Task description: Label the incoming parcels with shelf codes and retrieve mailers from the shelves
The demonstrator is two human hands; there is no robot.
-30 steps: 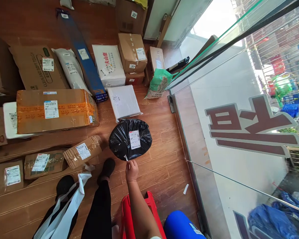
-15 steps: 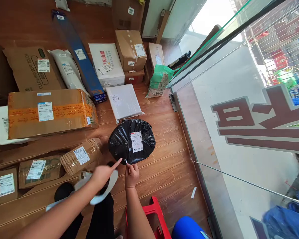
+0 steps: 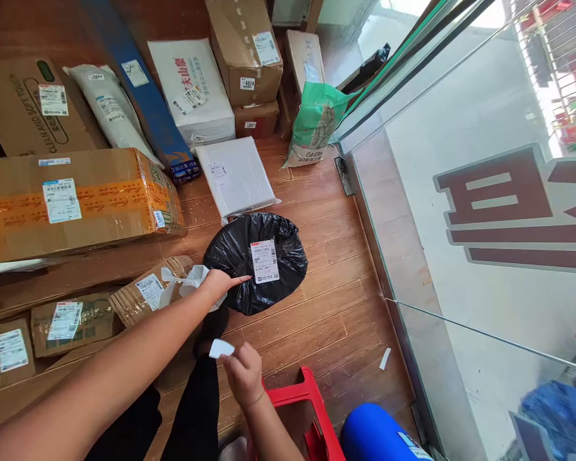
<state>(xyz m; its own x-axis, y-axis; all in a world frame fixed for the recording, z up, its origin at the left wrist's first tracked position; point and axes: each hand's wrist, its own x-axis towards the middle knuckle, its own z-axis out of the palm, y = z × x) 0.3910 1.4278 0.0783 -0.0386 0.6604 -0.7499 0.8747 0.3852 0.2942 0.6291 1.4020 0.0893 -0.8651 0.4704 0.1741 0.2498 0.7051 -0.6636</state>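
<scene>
A round black plastic-wrapped parcel with a white shipping label lies on the wooden floor in front of me. My left hand reaches across to its near left side, forefinger stretched toward the label, with crumpled white plastic caught in the palm. My right hand is drawn back below the parcel and pinches a small white slip of paper. My dark trouser leg and shoe stand between the two arms.
Cardboard boxes and wrapped packets fill the floor to the left and behind, with a flat white parcel and a green bag beyond. A glass wall runs along the right. A red stool and blue object sit near me.
My left arm came into view and reached to the black parcel. My right hand pulled back from the parcel's edge with a white slip in its fingers. The view tilted down.
</scene>
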